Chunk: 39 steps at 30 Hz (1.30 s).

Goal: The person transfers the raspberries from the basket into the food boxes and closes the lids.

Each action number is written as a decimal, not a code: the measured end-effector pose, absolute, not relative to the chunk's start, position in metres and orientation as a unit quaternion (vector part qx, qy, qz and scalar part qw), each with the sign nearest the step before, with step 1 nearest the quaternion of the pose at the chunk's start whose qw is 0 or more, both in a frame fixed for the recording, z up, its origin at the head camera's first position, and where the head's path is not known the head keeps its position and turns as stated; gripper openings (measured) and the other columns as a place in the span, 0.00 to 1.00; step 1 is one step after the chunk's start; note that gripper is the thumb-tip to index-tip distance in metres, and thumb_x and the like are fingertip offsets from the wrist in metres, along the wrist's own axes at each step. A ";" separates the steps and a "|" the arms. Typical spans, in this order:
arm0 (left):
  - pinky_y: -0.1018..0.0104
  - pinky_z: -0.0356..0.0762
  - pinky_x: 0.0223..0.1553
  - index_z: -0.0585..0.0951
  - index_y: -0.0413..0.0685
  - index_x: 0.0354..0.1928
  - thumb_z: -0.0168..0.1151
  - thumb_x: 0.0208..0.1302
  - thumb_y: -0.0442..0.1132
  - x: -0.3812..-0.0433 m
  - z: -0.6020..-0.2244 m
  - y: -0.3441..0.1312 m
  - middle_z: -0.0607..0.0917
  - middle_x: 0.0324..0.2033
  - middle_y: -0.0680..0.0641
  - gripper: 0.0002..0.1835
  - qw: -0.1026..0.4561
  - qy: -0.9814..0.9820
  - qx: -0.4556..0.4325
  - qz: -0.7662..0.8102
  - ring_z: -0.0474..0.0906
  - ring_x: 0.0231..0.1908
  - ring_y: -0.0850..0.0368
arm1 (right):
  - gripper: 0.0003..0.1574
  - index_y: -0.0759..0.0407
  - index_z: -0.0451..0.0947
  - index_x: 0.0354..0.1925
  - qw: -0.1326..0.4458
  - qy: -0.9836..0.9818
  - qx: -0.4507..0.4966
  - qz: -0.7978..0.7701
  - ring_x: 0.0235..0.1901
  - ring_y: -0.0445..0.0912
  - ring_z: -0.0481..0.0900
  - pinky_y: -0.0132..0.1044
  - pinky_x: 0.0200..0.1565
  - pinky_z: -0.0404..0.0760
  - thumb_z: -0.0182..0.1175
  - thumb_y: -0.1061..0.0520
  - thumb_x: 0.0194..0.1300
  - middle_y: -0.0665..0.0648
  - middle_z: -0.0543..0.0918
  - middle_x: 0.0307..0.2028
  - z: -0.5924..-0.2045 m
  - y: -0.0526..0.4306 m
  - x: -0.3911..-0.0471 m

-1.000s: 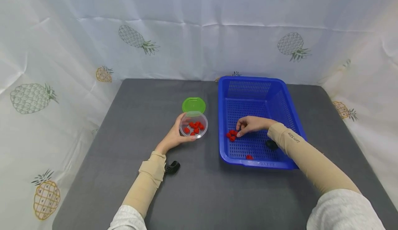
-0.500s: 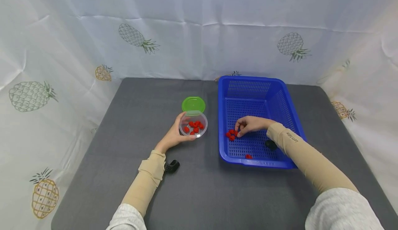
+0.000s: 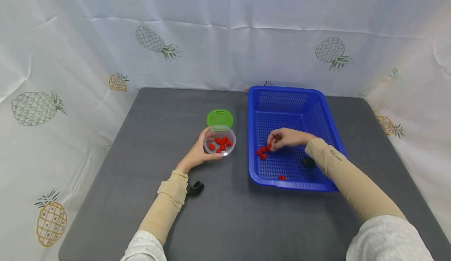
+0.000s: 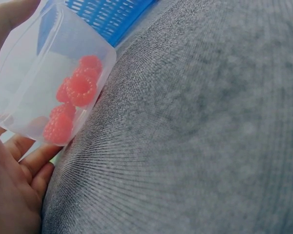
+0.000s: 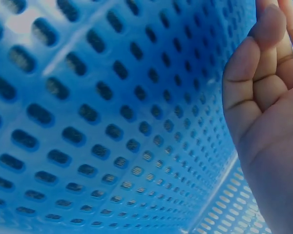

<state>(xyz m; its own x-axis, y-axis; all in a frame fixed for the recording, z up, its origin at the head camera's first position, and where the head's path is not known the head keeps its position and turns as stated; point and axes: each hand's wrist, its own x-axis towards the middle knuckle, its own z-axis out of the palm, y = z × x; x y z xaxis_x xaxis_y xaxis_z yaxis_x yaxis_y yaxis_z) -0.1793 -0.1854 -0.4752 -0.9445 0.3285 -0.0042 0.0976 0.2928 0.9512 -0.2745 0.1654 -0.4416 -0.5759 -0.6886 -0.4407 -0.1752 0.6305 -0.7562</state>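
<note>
My left hand [image 3: 195, 156] grips a clear round plastic tub [image 3: 208, 132], thumb on the near side and fingers round the far side. Several red raspberries [image 4: 80, 89] lie at the bottom of the tub, seen through its wall in the left wrist view. Over at the blue basket [image 3: 251, 135], my right hand [image 3: 287, 137] pinches one raspberry [image 3: 269, 147] between thumb and fingertips. A small group of raspberries [image 3: 263, 156] lies just left of those fingertips on the basket floor. In the right wrist view the pinched berry is hidden.
A green lid [image 3: 220, 118] lies on the grey table [image 3: 158, 135] behind the tub. Another red piece [image 3: 282, 178] rests by the basket's near wall. One dark round object [image 3: 308, 162] sits under my right wrist. Beside my left wrist is a black curved piece [image 3: 195, 188].
My right hand has risen slightly, with one raspberry between its fingertips now apart from the group. The left hand and the tub have stayed in place.
</note>
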 end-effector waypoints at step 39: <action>0.45 0.55 0.67 0.45 0.62 0.72 0.73 0.48 0.42 -0.193 -0.506 -0.190 0.63 0.67 0.48 0.56 0.089 0.806 0.130 0.571 0.61 0.65 0.49 | 0.12 0.55 0.74 0.43 0.322 0.691 -0.279 -0.584 0.38 0.45 0.78 0.37 0.45 0.78 0.58 0.66 0.60 0.50 0.79 0.34 -0.370 0.103 -0.283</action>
